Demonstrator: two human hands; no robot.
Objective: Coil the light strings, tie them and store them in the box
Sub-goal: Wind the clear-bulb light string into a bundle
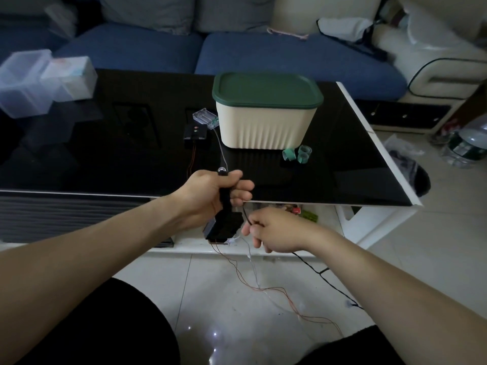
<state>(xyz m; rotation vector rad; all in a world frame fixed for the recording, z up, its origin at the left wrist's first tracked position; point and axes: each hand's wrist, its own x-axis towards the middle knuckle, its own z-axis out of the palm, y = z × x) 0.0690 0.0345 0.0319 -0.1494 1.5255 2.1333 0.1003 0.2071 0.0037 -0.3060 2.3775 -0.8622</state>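
Both forearms were bare to the edge of the view — no sleeves, watch or bands showed. The left hand (pixel 210 196) and right hand (pixel 276 230) wore no gloves or rings. Below them, the lap was clothed in plain black fabric (pixel 126 325) — no markings visible.

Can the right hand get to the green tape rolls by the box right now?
Probably not yet: the right hand is pinching the black cord. The path over the table to the rolls looks open once it lets go.

Black light string (pixel 311 267) trailing floorward — cream box (pixel 266 125), green-lidded, on table.
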